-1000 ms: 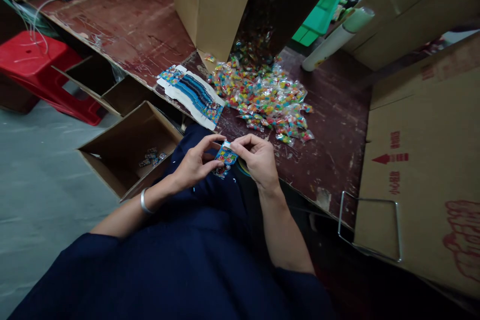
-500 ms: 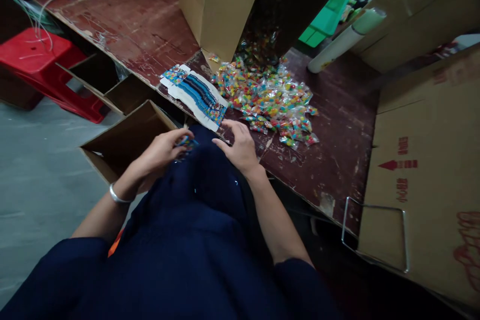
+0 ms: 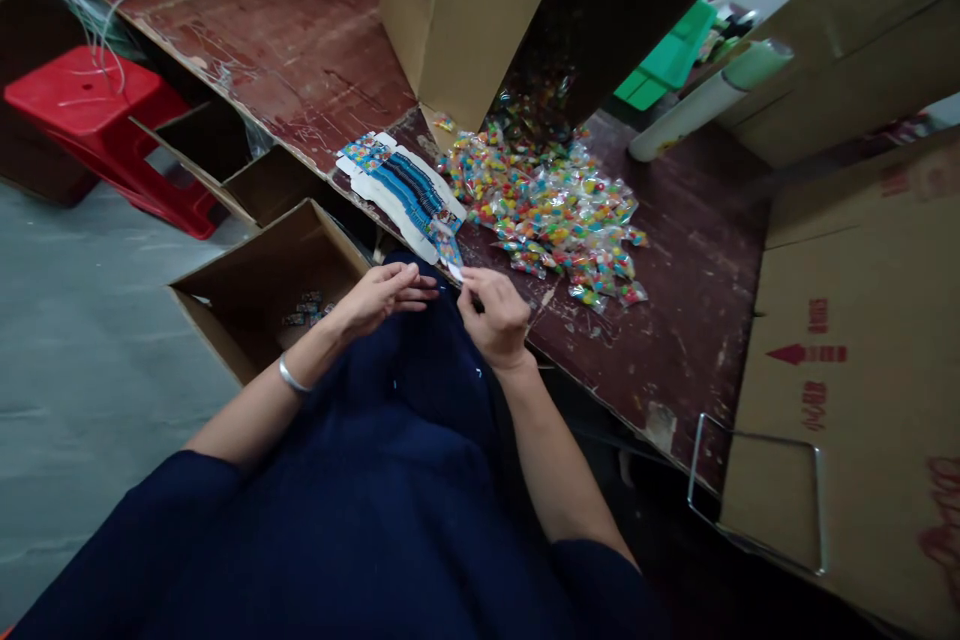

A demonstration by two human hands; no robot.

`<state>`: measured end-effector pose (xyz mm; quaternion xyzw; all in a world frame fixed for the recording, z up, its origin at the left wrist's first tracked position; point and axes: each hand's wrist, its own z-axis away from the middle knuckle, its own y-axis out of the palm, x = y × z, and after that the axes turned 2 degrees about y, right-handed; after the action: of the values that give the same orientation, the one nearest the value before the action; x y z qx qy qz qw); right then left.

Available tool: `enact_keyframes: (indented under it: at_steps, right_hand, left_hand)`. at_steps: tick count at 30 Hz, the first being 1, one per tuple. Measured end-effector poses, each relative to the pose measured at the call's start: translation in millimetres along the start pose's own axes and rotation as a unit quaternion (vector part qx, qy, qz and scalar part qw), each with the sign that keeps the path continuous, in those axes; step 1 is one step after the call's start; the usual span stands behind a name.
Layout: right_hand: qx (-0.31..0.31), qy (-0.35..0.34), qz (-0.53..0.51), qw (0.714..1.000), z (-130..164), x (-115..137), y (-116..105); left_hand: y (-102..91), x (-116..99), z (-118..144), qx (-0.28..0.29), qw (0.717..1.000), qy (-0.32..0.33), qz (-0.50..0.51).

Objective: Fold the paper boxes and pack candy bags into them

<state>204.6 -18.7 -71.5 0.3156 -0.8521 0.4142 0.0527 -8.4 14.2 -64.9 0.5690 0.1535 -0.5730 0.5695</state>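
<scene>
My right hand [image 3: 495, 315] pinches the near end of a flat printed carton [image 3: 450, 252] at the table edge. That carton comes off a fanned stack of blue, flattened small cartons [image 3: 411, 188] with white flaps. My left hand [image 3: 390, 296] is beside it over my lap, fingers stretched out and holding nothing. Below and left of this hand, an open cardboard box [image 3: 217, 270] contains several small printed boxes [image 3: 304, 310]. Right of the stack lies a heap of clear packets of colourful candy [image 3: 547, 205].
A tall cardboard box [image 3: 465, 10] stands behind the candy on the worn red table [image 3: 300, 50]. Farther right are a white roll [image 3: 686, 115], a green bin [image 3: 667, 60] and a large carton [image 3: 862, 320] with a metal wire frame [image 3: 821, 510]. A red stool [image 3: 90, 95] stands left.
The small colourful box my left hand held is gone from it, and that hand has moved right and opened. My right hand has closed on a flat carton's end. The view has shifted slightly.
</scene>
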Motion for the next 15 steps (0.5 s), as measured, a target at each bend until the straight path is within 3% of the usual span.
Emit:
enact_keyframes:
  at_steps: [2, 5, 11, 15]
  right_hand:
    - [-0.022, -0.052, -0.026, 0.998, 14.5, 16.5, -10.2]
    - [-0.001, -0.074, -0.083, 0.994, 27.2, 37.3, -24.2]
    - [0.127, 0.128, -0.172, 0.968, 11.4, 43.3, -50.2]
    - [0.179, 0.196, -0.228, 0.937, -1.8, 38.0, -59.5]
  left_hand:
    - [8.7, 3.3, -6.7, 0.032, 0.995, -0.027, 0.09]
    - [14.6, 3.1, -7.8, 0.068, 0.989, -0.034, 0.129]
    - [18.6, -5.0, 7.9, 0.163, 0.986, -0.025, 0.038]
    - [24.4, -9.7, 17.2, 0.188, 0.981, -0.037, -0.028]
